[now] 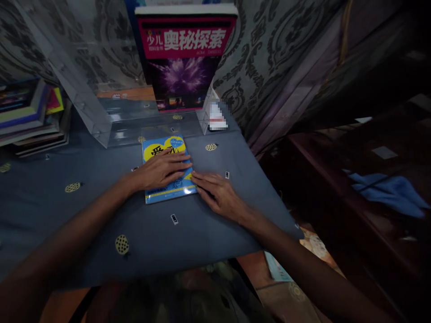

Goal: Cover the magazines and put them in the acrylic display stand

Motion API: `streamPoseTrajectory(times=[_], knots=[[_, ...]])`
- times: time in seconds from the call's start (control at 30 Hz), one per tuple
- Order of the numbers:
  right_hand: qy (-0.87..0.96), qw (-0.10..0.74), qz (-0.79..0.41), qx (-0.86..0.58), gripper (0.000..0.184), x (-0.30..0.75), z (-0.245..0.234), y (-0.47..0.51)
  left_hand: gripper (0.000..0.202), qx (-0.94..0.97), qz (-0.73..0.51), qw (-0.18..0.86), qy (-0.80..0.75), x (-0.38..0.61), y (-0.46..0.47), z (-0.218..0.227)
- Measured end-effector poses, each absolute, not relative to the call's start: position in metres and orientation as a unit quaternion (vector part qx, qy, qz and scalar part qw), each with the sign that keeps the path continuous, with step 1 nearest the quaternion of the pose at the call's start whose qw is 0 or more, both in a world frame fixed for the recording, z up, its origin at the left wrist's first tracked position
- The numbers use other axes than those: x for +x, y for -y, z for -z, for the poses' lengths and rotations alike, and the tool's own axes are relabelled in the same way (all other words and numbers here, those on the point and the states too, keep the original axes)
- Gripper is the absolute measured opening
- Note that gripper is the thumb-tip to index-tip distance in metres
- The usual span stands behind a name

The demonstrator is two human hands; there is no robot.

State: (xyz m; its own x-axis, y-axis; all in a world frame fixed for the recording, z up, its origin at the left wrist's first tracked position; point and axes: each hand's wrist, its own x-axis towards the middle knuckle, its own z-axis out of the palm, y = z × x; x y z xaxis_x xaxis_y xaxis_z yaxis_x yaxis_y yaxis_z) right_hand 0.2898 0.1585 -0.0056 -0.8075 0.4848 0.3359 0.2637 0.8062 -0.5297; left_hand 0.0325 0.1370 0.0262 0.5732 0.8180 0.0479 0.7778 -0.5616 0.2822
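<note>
A thin blue and yellow book [160, 147] lies flat on the grey-blue tablecloth [101, 211]. My left hand [163, 170] rests flat on its cover, fingers stretched out toward the right. Beside the book's lower right corner lies my right hand [217, 192], flat on the cloth, fingers extended and fingertips touching the book's edge. Neither hand grips anything.
A tall red and purple book [185, 58] stands upright at the back inside a clear plastic holder [101, 116]. A stack of books [30, 116] lies at the far left. The table's right edge drops off near dark wooden furniture with a blue cloth [387, 190].
</note>
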Motion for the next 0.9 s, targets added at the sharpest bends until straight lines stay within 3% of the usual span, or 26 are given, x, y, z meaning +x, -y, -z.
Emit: streamPoseTrajectory(times=[0.5, 0.9], knots=[[0.933, 0.233, -0.209, -0.178, 0.036, 0.307, 0.001, -0.141, 0.045, 0.88, -0.056, 0.089, -0.463, 0.052, -0.097, -0.03], [0.924, 0.325, -0.16, -0.126, 0.026, 0.305, -0.002, -0.138, 0.05, 0.898, -0.097, 0.014, -0.429, 0.057, -0.081, -0.017]])
